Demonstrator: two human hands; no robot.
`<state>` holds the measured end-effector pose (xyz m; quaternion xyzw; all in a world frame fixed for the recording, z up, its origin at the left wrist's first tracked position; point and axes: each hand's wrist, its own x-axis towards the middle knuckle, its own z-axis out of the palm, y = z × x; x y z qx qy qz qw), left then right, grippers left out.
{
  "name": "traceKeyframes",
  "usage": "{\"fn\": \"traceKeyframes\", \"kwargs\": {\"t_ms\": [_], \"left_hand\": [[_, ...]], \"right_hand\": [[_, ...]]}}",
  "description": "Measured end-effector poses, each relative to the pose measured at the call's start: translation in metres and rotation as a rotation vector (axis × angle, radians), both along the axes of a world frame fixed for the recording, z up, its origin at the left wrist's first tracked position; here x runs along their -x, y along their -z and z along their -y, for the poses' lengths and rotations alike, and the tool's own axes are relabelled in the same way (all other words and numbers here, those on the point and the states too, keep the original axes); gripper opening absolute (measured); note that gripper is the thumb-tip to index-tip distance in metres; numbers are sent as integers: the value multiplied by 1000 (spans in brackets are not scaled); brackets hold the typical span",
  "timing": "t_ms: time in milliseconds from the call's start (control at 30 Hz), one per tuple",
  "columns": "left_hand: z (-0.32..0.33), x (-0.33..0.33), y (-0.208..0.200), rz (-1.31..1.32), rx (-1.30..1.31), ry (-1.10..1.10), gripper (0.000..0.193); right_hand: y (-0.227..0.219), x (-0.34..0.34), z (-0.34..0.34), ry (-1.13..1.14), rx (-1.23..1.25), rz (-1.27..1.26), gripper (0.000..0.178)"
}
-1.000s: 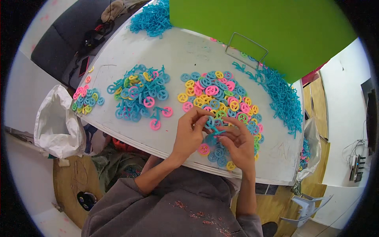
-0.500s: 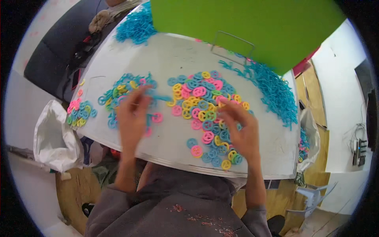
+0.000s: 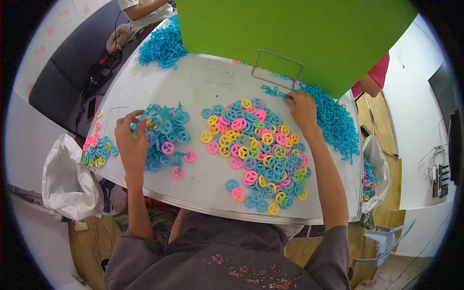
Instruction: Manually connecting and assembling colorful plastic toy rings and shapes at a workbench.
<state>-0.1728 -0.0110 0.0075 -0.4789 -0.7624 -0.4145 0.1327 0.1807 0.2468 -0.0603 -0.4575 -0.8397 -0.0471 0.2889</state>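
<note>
Beyond the wheel pile [image 3: 261, 154], to its right, the right hand [image 3: 304, 113] is positioned at the near side of the stick heap [image 3: 338, 125]. A short run of loose sticks [image 3: 274, 91] lies just left of its fingertips, long axis running roughly sideways, behind the wheel pile. The right hand is clearly the nearer of the two. Its thumb and fingers are drawn together at the right end of this run; whether a stick is actually grasped cannot be determined.

Left of the wheel pile, the left hand [image 3: 130, 140] is at the outer side of the joined pile [image 3: 166, 133], where blue sticks and coloured wheels lie mixed. Its thumb and fingers stand apart, and the grip appears released; contact with the nearest pieces cannot be confirmed.

Containers: two. Far left of the wheel pile, past the edge of the table [image 3: 208, 87], a white sack [image 3: 89, 183] stands with its mouth wide; its bottom is not visible. Right of the wheel pile, past the opposite edge, a second sack [image 3: 381, 164] contains blue and pink pieces [image 3: 369, 181], partly hidden.

Also noted: a small pile [image 3: 99, 150] of wheels left of the wheel pile, beyond the left hand; a green board [image 3: 290, 38] behind the wheel pile; a wire frame [image 3: 278, 67] before the board.
</note>
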Motion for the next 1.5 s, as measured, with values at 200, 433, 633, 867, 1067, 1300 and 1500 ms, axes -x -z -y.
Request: {"fn": "traceKeyframes", "kwargs": {"t_ms": [200, 433, 633, 867, 1067, 1300, 1500], "left_hand": [[10, -80, -22, 120, -273, 113, 18], [-25, -178, -5, 726, -182, 633, 38], [-11, -192, 12, 836, -112, 840, 25], [3, -191, 14, 1126, 45, 772, 26], [27, -145, 32, 355, 285, 605, 23], [38, -158, 48, 379, 365, 754, 23], [33, -161, 24, 1092, 216, 691, 14]], "right_hand": [[-32, -17, 18, 97, 116, -358, 17], [-88, 0, 127, -92, 646, -687, 23], [-87, 6, 202, -195, 804, -823, 26], [-53, 1, 227, -22, 694, -723, 28], [-41, -3, 238, -143, 760, -1037, 17], [-40, -4, 250, -94, 937, -987, 14], [-38, 4, 251, -111, 760, -724, 21]]}}
